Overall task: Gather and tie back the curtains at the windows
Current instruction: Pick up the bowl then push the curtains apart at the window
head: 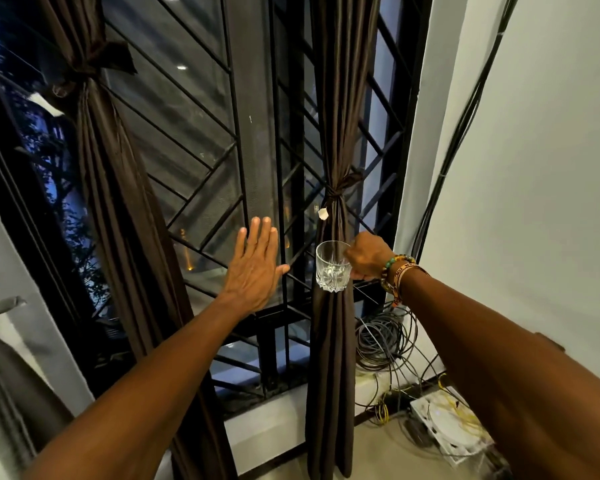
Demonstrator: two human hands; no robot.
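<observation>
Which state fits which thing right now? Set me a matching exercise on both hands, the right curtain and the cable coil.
Things:
1. left hand
2. right hand
3. right curtain
4. cable coil

States:
a. piled low beside the white wall
b. grips a clear glass
c. fingers straight, palm toward the window grille
d. gathered and tied with a band

Pairs: 1-c, 2-b, 3-d, 4-a.
</observation>
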